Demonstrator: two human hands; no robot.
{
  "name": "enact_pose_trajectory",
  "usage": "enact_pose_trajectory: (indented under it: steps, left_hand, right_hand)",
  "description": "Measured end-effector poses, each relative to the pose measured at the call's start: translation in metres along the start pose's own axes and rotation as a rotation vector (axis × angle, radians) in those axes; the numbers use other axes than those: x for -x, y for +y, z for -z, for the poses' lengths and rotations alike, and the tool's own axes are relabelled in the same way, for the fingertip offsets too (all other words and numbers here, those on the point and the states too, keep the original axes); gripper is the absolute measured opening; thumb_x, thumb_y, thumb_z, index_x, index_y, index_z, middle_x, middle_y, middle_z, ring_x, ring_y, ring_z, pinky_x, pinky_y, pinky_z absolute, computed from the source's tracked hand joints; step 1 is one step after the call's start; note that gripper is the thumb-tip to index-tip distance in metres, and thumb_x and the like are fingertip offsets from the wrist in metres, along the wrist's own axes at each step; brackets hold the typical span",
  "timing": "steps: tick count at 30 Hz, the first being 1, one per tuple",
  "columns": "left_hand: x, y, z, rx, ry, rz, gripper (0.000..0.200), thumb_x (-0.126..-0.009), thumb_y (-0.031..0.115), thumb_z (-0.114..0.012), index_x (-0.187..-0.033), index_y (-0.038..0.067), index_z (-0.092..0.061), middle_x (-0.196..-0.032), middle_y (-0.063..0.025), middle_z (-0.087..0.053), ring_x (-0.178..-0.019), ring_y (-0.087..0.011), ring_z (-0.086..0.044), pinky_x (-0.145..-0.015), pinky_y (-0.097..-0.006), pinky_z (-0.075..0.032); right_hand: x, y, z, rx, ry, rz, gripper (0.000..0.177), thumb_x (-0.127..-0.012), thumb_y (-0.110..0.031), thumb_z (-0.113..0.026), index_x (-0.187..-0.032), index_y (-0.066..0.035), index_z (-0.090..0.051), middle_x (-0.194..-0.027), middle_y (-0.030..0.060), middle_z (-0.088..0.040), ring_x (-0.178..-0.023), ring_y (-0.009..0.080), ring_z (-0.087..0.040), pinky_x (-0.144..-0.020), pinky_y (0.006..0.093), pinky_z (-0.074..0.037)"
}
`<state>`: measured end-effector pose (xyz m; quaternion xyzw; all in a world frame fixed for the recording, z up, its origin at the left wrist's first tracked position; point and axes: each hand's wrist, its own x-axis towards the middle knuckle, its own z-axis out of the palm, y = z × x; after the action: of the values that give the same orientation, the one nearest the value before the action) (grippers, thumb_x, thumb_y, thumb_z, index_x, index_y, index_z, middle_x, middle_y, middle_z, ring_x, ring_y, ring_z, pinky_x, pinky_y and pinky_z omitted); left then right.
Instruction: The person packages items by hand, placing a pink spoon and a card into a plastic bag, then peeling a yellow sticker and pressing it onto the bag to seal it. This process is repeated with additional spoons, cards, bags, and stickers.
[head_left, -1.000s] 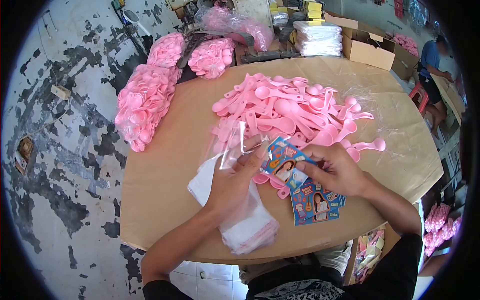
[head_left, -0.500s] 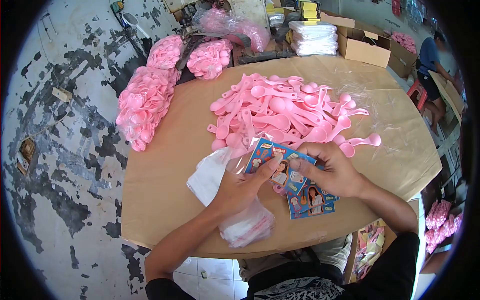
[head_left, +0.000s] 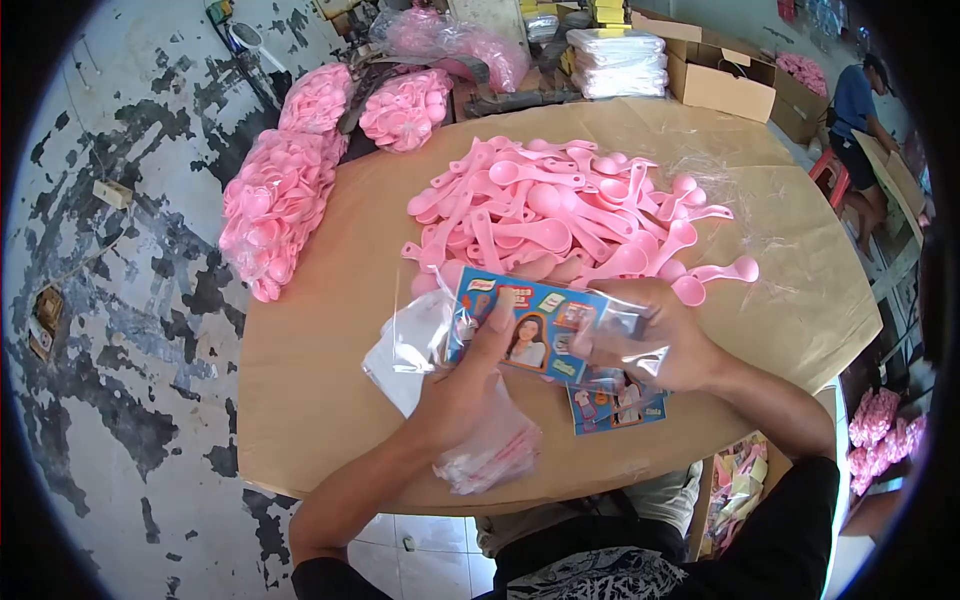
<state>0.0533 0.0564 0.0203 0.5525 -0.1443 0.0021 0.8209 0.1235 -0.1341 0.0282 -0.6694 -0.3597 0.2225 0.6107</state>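
My left hand (head_left: 462, 385) is closed on a blue printed card (head_left: 528, 338), its thumb pressed across the card's front. Clear plastic of a bag (head_left: 640, 345) shows around the card and juts out past both its ends. My right hand (head_left: 672, 328) pinches the bag at the right end; its fingertips lie partly behind the shiny film. Below the hands, more blue cards (head_left: 630, 405) lie on the brown table covering. A stack of flat clear bags (head_left: 490, 445) rests under my left wrist. Just beyond the fingers is a heap of pink plastic measuring spoons (head_left: 560, 215).
Bagged pink spoons (head_left: 278, 205) stand at the table's left edge. White packs (head_left: 618, 62) and an open cardboard box (head_left: 725, 88) are at the back. Plastic scraps (head_left: 715, 175) lie right of the heap. Another person (head_left: 862, 130) works at far right.
My left hand has shifted left with the card. The clear bag now spreads around the card toward my right hand, which has moved slightly right along with the film.
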Motion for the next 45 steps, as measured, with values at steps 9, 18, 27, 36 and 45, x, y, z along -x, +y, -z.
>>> enact_pose_trajectory:
  steps: [9, 18, 27, 36, 45]
  left_hand:
    - [0.006, -0.006, 0.001, -0.338, -0.176, -0.103, 0.051, -0.078, 0.01, -0.073, -0.12, 0.008, -0.044, -0.141, -0.0204, -0.039, -0.129, -0.0282, -0.042, -0.105, -0.0431, -0.038]
    - [-0.001, 0.0, 0.023, -0.136, 0.133, -0.133, 0.043, -0.088, 0.01, -0.051, -0.13, 0.002, -0.042, -0.135, -0.0244, -0.046, -0.123, -0.0366, -0.049, -0.105, -0.051, -0.038]
    - [-0.007, 0.007, 0.024, 0.191, 0.176, -0.204, 0.034, -0.094, 0.019, -0.045, -0.121, 0.0, -0.051, -0.126, -0.0236, -0.054, -0.118, -0.0364, -0.054, -0.103, -0.0457, -0.041]
    - [-0.008, 0.006, 0.026, 0.235, 0.237, -0.207, 0.045, -0.093, 0.033, -0.046, -0.122, -0.001, -0.046, -0.122, -0.022, -0.056, -0.12, -0.0429, -0.05, -0.108, -0.0529, -0.035]
    - [-0.007, -0.005, 0.008, 0.178, 0.059, -0.134, 0.047, -0.098, 0.04, -0.042, -0.13, 0.005, -0.038, -0.139, -0.0209, -0.043, -0.127, -0.0392, -0.045, -0.105, -0.0494, -0.039]
  right_hand:
    - [-0.004, 0.008, 0.03, 0.345, -0.314, 0.194, 0.026, -0.089, -0.016, -0.065, -0.071, -0.001, -0.054, -0.071, 0.0046, -0.059, -0.063, 0.0065, -0.054, -0.055, 0.0267, -0.043]
    - [0.03, 0.005, 0.134, 0.978, 0.015, -0.248, 0.025, -0.075, -0.007, -0.071, -0.099, -0.002, -0.065, -0.091, 0.0104, -0.065, -0.074, 0.0204, -0.061, -0.068, 0.0328, -0.05]
    - [0.033, -0.018, 0.11, 0.656, 0.348, 0.161, 0.016, -0.088, -0.012, -0.061, -0.099, 0.0, -0.059, -0.084, 0.0012, -0.054, -0.071, 0.0088, -0.049, -0.06, 0.0244, -0.039]
    - [0.022, 0.0, 0.047, 0.326, 0.376, 0.307, 0.011, -0.092, -0.005, -0.056, -0.101, -0.001, -0.051, -0.082, 0.0028, -0.056, -0.07, 0.0056, -0.053, -0.06, 0.0201, -0.04]
    - [0.019, 0.005, 0.03, 0.026, 0.291, 0.271, 0.012, -0.094, -0.006, -0.055, -0.103, 0.0, -0.049, -0.083, 0.0058, -0.061, -0.073, 0.0107, -0.063, -0.066, 0.024, -0.051]
